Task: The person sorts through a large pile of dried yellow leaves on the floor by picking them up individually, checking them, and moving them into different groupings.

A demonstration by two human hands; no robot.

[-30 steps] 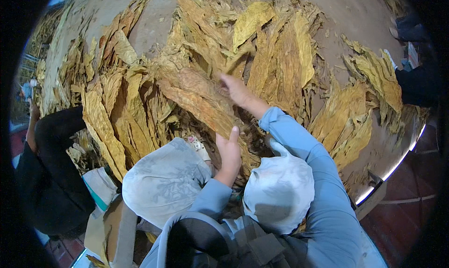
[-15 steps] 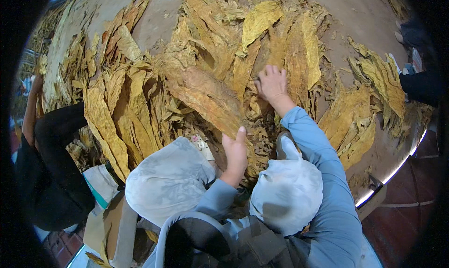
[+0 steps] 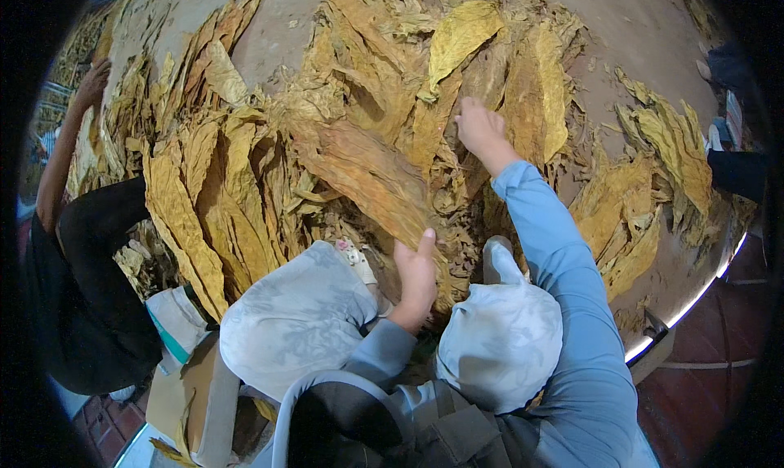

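Observation:
Dried tobacco leaves lie in a loose pile in front of me. My left hand point(image 3: 415, 276) is closed, thumb up, around the narrow end of a long brown tobacco leaf bundle point(image 3: 363, 170) that slants up to the left. Farther out, my right hand point(image 3: 483, 131) is closed with its fingers bent at the lower end of a dull brown tobacco leaf point(image 3: 487, 74); the fingertips are partly hidden. Just beyond it lies a bright yellow leaf point(image 3: 464, 37), and another yellow leaf point(image 3: 552, 92) lies to its right.
More leaf heaps lie at left point(image 3: 184, 215) and right point(image 3: 616, 215) on the brown work surface point(image 3: 629, 27). My cloth-covered knees point(image 3: 294, 317) rise below the pile. A co-worker's arm point(image 3: 69, 141) and dark-clothed leg point(image 3: 106, 223) are at left. A cardboard box point(image 3: 175, 403) stands lower left.
My right hand has turned and its fingers have drawn together, and the leaf beyond it is no longer blurred. My left hand has barely moved. The co-worker's hand at left has moved up.

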